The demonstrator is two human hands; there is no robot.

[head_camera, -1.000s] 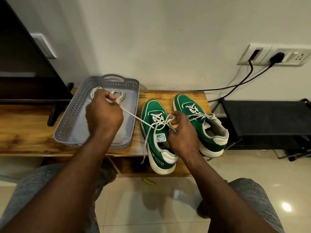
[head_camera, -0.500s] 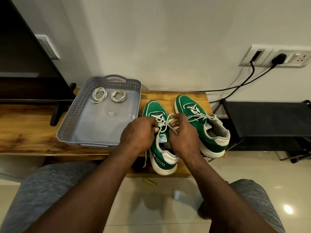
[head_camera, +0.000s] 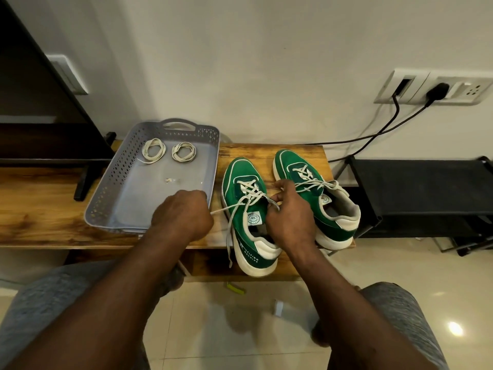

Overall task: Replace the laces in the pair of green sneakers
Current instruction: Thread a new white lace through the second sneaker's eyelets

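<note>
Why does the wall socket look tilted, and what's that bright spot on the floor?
Head view: the wide-angle lens skews things near the edges, such as the wall socket; the bright spot is likely a light's glare on the glossy floor.

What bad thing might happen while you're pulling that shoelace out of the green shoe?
The left hand pulls the lace sideways while the right hand pinches it at the tongue. The heel of the left sneaker hangs over the bench edge, so a hard tug might drag it onto the floor. Dropped in the tray, the old lace might get mixed up with the two coiled laces.
</note>
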